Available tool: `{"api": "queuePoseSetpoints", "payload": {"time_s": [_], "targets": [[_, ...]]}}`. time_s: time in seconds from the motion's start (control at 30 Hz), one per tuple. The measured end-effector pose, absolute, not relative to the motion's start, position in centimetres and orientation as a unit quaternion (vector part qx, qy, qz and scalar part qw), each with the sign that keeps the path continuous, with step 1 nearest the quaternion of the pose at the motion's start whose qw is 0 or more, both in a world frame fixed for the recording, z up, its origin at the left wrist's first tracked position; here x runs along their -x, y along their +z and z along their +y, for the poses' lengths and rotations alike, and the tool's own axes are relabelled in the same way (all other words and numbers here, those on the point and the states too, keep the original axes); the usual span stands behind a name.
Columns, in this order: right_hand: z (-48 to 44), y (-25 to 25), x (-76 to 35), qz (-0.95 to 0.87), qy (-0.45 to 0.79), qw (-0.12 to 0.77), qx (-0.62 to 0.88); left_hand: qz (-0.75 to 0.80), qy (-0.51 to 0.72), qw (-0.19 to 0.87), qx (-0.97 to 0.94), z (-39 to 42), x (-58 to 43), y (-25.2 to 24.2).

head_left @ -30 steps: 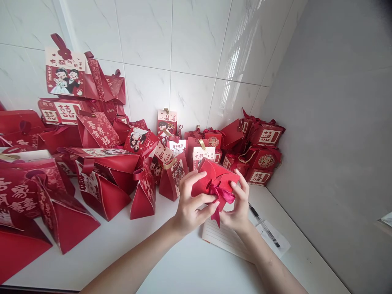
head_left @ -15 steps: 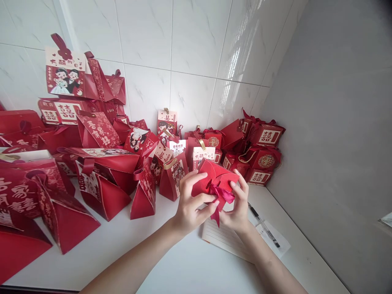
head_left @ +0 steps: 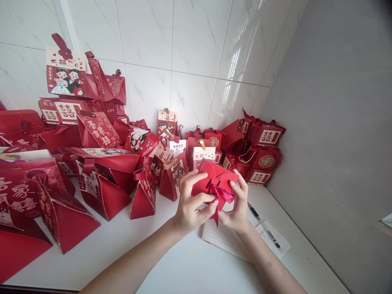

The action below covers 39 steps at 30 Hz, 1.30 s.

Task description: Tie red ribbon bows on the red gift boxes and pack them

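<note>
A small red gift box (head_left: 216, 173) with curved overlapping flaps is held up between my two hands, above the table. A dark pink ribbon (head_left: 222, 193) is tied across its front, one tail hanging down. My left hand (head_left: 191, 200) grips the box's left side, with thumb and a finger at the ribbon. On the right side my right hand (head_left: 239, 200) holds the box with fingers along the edge and thumb below. The box's underside and back are hidden.
Many red gift boxes (head_left: 104, 163) are piled on the left, taller at the back. More boxes (head_left: 265, 159) are stacked at the right by the grey wall. Under my hands lie a lined notebook (head_left: 226, 241) and a black pen (head_left: 265, 226) on the white table (head_left: 183, 261).
</note>
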State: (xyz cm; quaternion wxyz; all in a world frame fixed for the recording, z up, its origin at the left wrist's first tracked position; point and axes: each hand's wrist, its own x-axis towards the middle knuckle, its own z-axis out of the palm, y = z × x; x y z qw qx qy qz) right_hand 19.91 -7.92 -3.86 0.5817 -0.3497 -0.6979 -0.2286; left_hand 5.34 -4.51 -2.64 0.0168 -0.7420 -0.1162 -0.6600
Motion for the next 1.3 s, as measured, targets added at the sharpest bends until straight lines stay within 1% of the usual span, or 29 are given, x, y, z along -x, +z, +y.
{"api": "queuePoseSetpoints", "payload": {"time_s": [0.3, 0.53, 1.3], "targets": [[-7.88, -3.83, -19.87, -0.697, -0.232, 0.582, 0.349, -0.118, -0.664, 0.023, 0.738, -4.57, -5.35, -2.58], [-7.76, -4.24, -20.04, -0.691, -0.242, 0.594, 0.333, -0.085, -0.670, 0.023, 0.737, -5.07, -5.14, -2.22], [-7.79, -4.01, -19.89, -0.690, -0.255, 0.595, 0.324, -0.096, -0.679, 0.028, 0.727, -4.97, -5.19, -2.53]]}}
